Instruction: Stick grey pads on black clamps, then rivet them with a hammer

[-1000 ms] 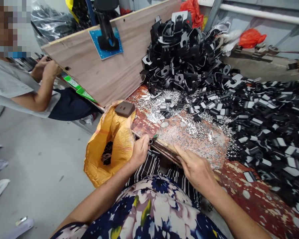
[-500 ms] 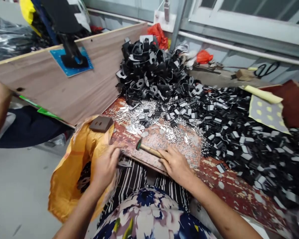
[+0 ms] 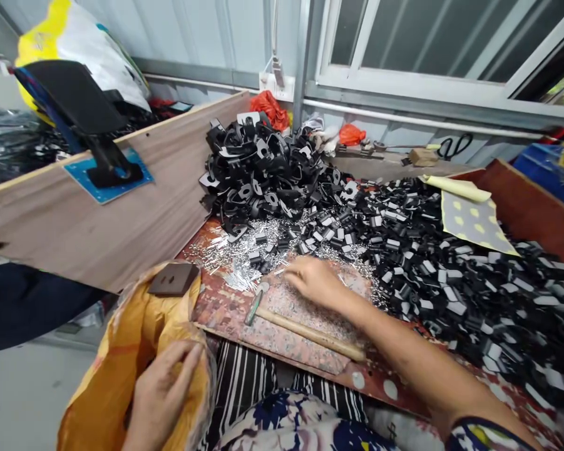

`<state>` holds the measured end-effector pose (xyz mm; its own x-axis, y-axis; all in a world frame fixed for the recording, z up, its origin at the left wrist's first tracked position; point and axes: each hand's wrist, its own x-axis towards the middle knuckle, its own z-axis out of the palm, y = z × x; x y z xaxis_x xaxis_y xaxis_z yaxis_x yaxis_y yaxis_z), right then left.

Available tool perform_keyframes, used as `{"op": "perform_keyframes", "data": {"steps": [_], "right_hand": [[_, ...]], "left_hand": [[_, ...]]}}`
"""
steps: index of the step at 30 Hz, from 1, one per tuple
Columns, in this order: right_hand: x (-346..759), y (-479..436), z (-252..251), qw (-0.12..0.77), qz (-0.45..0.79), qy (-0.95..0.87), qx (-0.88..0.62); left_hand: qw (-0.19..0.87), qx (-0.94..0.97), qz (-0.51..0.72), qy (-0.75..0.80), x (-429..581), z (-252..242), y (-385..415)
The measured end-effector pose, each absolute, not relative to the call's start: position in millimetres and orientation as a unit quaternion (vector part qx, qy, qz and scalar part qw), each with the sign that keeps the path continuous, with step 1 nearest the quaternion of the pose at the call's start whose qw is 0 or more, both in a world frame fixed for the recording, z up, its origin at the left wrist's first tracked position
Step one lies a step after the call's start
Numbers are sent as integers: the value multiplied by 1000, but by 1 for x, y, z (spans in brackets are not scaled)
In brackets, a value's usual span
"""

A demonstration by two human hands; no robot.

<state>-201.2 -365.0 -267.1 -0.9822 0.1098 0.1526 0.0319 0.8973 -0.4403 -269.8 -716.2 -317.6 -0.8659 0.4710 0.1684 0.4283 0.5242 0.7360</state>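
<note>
My left hand [image 3: 166,388] is over the mouth of the yellow sack [image 3: 107,369], its fingers bent against the sack's inner side; whether it holds anything is hidden. My right hand [image 3: 314,279] reaches over the stone slab [image 3: 300,354], fingertips pinched at the edge of the silver pins [image 3: 239,260]; what they grip is too small to make out. A hammer [image 3: 310,333] lies on the slab, its green-edged head to the left, with no hand on it.
Black clips [image 3: 432,275] and larger curved black parts [image 3: 272,169] are heaped behind. A wooden board [image 3: 122,219] stands at left. On the sack's edge sits a brown block [image 3: 173,279]; a spotted sheet [image 3: 474,219] covers some clips.
My right hand has let go of the hammer and moved forward to the pins. My left hand has moved down and left to the sack; the flat dark part near it is out of sight.
</note>
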Motion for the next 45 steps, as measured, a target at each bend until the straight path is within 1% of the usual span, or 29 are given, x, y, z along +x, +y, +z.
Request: {"op": "perform_keyframes", "data": {"steps": [3, 4, 8, 10, 12, 14, 15, 16, 18, 19, 21, 23, 25, 26, 27, 29, 31, 32, 36, 40, 43, 45], "right_hand": [[-274, -329, -255, 179, 185, -957, -137], [-296, -318, -253, 195, 175, -950, -167], [-341, -286, -251, 193, 190, -939, -215], [-332, -276, -249, 203, 198, -932, -225], [-304, -274, -245, 254, 212, -917, -223], [-261, -286, -241, 318, 276, -890, -174], [-237, -299, -241, 339, 335, -870, -126], [-213, -316, -242, 325, 403, -852, -73], [-169, -355, -248, 205, 525, -824, 55], [-151, -373, -253, 166, 556, -808, 104], [-127, -397, -263, 137, 563, -802, 144], [-118, -399, -270, 123, 539, -824, 122], [-123, -376, -273, 101, 501, -858, 43], [-130, -359, -272, 103, 459, -882, -16], [-139, -339, -271, 118, 399, -906, -82], [-162, -300, -267, 178, 248, -930, -203], [-185, -270, -266, 216, 158, -928, -260], [-195, -260, -267, 223, 138, -926, -271], [-217, -250, -273, 236, 110, -928, -268], [-208, -254, -270, 267, 110, -932, -218], [-187, -269, -261, 328, 158, -918, -159], [-169, -292, -255, 360, 235, -894, -131]], "left_hand": [[74, 303, 463, 830, -251, -315, -686], [94, 311, 473, 819, -246, -313, -678], [169, 330, 501, 782, -236, -308, -666], [213, 321, 516, 765, -236, -309, -666], [278, 287, 544, 738, -237, -311, -665], [348, 229, 600, 683, -238, -311, -658], [380, 196, 636, 643, -238, -309, -652], [409, 163, 672, 595, -238, -306, -644], [461, 102, 726, 500, -236, -296, -626], [488, 74, 737, 462, -234, -290, -617], [542, 25, 731, 415, -231, -283, -605], [569, -25, 724, 390, -229, -282, -601], [558, -63, 733, 384, -227, -286, -603], [544, -74, 740, 388, -226, -289, -606], [530, -78, 746, 397, -225, -292, -608], [513, -64, 746, 419, -222, -295, -611], [507, -40, 739, 441, -218, -296, -611], [504, -28, 735, 453, -216, -295, -611], [493, -4, 723, 483, -213, -292, -614], [475, 21, 700, 532, -218, -288, -618], [436, 65, 664, 604, -225, -286, -614], [404, 96, 662, 625, -229, -284, -606]]}}
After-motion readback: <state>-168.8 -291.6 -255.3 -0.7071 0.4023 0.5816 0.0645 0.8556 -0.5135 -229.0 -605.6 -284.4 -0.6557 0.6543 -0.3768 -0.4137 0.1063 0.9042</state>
